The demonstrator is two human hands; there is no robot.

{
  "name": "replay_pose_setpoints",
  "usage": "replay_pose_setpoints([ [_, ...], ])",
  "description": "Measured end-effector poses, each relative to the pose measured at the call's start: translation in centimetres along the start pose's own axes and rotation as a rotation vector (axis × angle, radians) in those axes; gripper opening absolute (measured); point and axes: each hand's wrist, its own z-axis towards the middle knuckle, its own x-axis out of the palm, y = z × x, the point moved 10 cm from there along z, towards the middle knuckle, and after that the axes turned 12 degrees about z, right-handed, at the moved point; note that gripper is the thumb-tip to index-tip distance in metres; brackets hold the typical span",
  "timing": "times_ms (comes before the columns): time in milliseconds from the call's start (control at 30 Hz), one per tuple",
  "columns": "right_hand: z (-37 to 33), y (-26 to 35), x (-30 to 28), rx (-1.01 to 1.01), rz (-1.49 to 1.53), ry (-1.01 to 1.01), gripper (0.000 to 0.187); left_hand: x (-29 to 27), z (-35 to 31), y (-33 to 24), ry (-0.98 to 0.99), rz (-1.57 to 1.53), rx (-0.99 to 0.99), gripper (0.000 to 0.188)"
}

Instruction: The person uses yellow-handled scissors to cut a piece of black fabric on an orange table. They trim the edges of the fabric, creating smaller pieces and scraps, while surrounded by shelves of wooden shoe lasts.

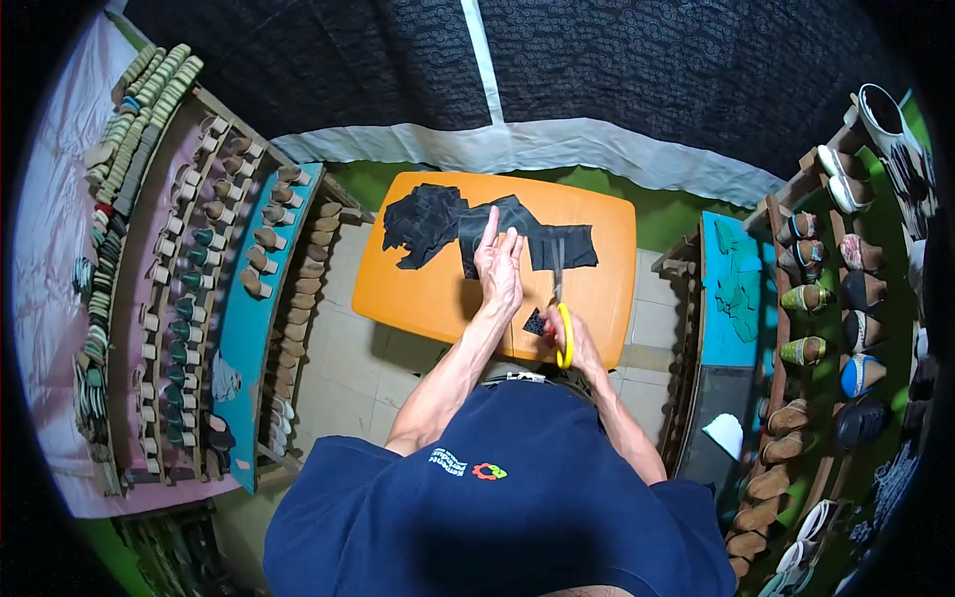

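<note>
My right hand (579, 345) grips a pair of scissors (565, 323) by the yellow handles. The blades point away from me and lie over the right end of a black fabric strip (577, 247). Whether they are cutting into it I cannot tell. My left hand (499, 274) is at the near edge of the black fabric, its fingers stretched out and pointing away. A crumpled heap of black cloth (423, 224) lies on the left of the orange table (398, 294). A small dark patterned piece (534, 322) sits by the near edge, just left of my right hand.
Wooden racks with rows of shoe lasts (189, 328) stand on the left, and another rack of lasts and shoes (786, 438) on the right. A blue-topped stand (721, 338) bears green scraps. Dark cloth (617, 80) hangs behind the table.
</note>
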Motion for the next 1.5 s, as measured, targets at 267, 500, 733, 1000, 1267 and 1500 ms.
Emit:
replay_pose_setpoints([
  [267,2.2,1.7,3.2,0.107,0.182,0.055,0.056,1.0,1.1,2.2,-0.084,0.042,-0.019,0.066],
  [500,3.5,3.5,3.3,0.159,0.240,0.006,0.058,0.8,0.9,2.7,-0.118,0.114,-0.062,0.067],
  [733,3.8,3.1,3.2,0.178,0.291,0.005,0.058,-0.1,1.1,4.1,-0.104,0.130,-0.091,0.068],
  [1000,3.3,2.7,2.5,0.202,0.340,0.006,0.055,0.6,1.3,3.5,-0.085,0.098,-0.096,0.068],
  [1267,2.2,3.5,1.5,0.199,0.288,-0.027,0.058,0.7,1.9,2.8,0.098,0.187,-0.091,0.066],
  [1500,1.0,4.1,0.3,0.234,0.229,-0.044,0.057,0.7,2.1,2.1,0.204,0.298,-0.139,0.067],
])
